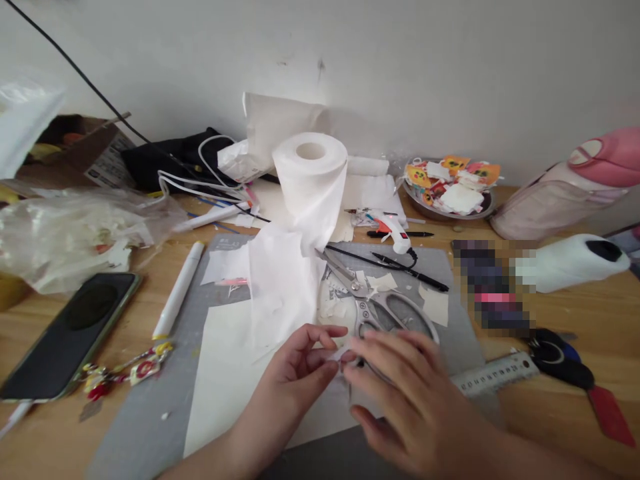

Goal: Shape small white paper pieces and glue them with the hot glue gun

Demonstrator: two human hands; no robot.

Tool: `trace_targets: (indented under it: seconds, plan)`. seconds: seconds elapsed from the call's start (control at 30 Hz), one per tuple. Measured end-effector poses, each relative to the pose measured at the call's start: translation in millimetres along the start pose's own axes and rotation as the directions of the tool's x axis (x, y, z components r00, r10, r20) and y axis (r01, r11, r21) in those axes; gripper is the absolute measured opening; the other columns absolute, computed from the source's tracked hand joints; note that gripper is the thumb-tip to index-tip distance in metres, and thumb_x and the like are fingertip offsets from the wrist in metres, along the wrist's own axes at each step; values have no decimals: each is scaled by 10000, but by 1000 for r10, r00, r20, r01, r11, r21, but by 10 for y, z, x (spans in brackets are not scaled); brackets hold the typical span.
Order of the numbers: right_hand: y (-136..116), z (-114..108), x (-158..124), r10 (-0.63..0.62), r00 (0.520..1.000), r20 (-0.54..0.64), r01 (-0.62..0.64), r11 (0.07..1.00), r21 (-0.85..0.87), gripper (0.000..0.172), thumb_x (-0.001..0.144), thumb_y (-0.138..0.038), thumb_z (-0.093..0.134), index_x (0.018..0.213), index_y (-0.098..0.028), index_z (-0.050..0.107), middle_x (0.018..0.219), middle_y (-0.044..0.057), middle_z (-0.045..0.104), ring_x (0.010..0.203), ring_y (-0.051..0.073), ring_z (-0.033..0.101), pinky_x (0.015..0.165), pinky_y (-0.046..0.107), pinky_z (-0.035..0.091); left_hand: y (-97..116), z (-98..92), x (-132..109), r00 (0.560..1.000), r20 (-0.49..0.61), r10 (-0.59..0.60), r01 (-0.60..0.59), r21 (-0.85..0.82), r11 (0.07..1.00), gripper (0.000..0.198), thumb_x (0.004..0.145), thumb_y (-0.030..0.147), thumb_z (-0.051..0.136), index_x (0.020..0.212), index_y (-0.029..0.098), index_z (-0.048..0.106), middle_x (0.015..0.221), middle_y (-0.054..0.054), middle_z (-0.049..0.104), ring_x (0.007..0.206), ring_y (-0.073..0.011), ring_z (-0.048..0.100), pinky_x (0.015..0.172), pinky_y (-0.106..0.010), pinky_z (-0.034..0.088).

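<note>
Two hands meet on a small white scrap (342, 356) over the grey mat (150, 413) on the worktop.

The left hand (300, 368) has its grip pinched shut on the scrap, by the fingertips, likely because it is tiny. The right hand (411, 395) touches its other end, but blur hides whether that grip is closed. The scrap seems to lie crosswise, just before the scissors (381, 301).

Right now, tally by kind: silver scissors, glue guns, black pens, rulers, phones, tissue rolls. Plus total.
silver scissors: 1
glue gun: 1
black pens: 2
ruler: 1
phone: 1
tissue roll: 1
Total: 7
</note>
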State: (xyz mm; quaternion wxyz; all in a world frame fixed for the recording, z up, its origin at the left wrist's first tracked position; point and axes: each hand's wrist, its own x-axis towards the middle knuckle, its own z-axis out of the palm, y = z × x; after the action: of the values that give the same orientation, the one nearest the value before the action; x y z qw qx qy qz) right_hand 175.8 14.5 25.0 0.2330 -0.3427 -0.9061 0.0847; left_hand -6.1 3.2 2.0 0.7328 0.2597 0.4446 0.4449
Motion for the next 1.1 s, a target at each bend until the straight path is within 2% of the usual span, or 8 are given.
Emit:
trace_targets:
  seconds: [0.07,0.2,0.37,0.5,0.6,0.8,0.97,1.1]
  plan:
    - [54,51,57,61,997,48,-65,994,87,309,834,-349,555,1085,-168,548,1142,98,593,1061,229,513,898,384,358,10,32,-18,999,36,31,-31,0,1000,158,725,151,682,777,197,540,1119,-7,604,850,-127,653,754,-217,490]
    - [156,140,141,119,988,101,-140,963,232,97,891,-233,492,899,-192,580,873,18,669,900,170,565,864,356,287,81,65,-3,998,47,36,-40,76,996,189,735,154,668,840,220,526,1133,14,569,782,-75,638,700,-180,465]
    - [198,198,153,166,985,53,-174,952,250,174,901,-234,478,769,-189,582,727,-15,656,753,142,571,830,341,262,130,35,102,999,54,2,-9,131,991,224,711,210,695,843,208,514,1054,10,563,763,-80,601,733,-217,450]
    - [231,239,140,230,972,43,-232,927,294,116,870,-213,531,762,-187,566,720,-25,633,721,133,560,817,328,277,121,-53,143,998,31,56,-61,229,971,132,780,292,629,850,205,558,958,3,578,786,-93,537,728,-210,421]
    - [254,284,130,291,956,42,-287,893,348,85,850,-214,561,771,-188,544,706,-34,608,691,122,542,800,316,302,97,-147,137,996,66,57,-71,230,971,132,824,337,572,880,218,562,895,11,588,789,-103,528,716,-214,402]
    - [215,313,154,309,950,46,-308,899,311,136,829,-225,579,730,-183,495,662,-33,561,677,133,502,751,318,326,50,-208,152,984,159,-74,50,149,988,210,766,323,653,867,196,519,754,29,584,724,-101,521,684,-222,379]
    - [179,307,156,363,927,99,-375,870,320,119,836,-198,550,735,-182,490,660,-26,549,681,137,499,709,305,338,99,-172,160,973,169,-157,131,154,979,147,790,253,627,830,176,508,673,43,571,648,-83,505,650,-218,366]
    - [200,305,126,364,928,82,-368,859,356,112,810,-141,536,721,-185,484,652,-23,538,675,135,493,696,295,358,142,-177,144,969,164,-187,165,140,976,159,758,232,654,827,161,531,643,40,563,616,-89,508,624,-221,364]
